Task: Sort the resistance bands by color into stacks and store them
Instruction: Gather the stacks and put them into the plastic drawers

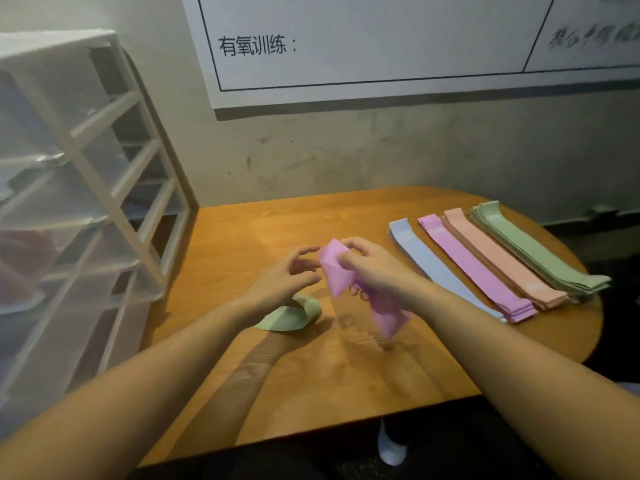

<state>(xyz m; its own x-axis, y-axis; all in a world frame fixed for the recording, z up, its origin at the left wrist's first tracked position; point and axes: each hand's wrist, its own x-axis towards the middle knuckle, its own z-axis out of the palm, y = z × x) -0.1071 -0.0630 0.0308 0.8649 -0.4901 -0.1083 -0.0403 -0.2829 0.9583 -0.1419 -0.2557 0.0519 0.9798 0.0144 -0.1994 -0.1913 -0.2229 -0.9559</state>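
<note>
— Holding up a pink band point(334, 271) over the wooden table point(346, 375), the person is mid-sort, I'd say. The right hand point(377, 268) has its fingers curled round the band's middle, clamped on it, with the loose end drooping toward the tabletop.

— And the left hand point(284, 275)?

— Just left of the pink band, fingers spread and relaxed, tips close to the band's upper fold but not clearly gripping it. It looks ready to help flatten it.

— Anything else unsorted?

— One curled green band point(294, 315) lies on the table just below and left of the pink band, under the left wrist.

— Where do they go?

— Right of the pink band and farther back, four flat stacks lie side by side: the blue stack point(426, 261) nearest, then the pink stack point(474, 268), the peach stack point(502, 258), and the green stack point(540, 251) farthest out.

— So the next move?

— Probably straightening the held band with both hands and laying it squarely on the pink stack. It's limp, so the ends need lining up. Storage likely means the drawer unit point(86, 202), well to the left of the pink band against the wall point(346, 150); its contents are too blurred to read.
</note>
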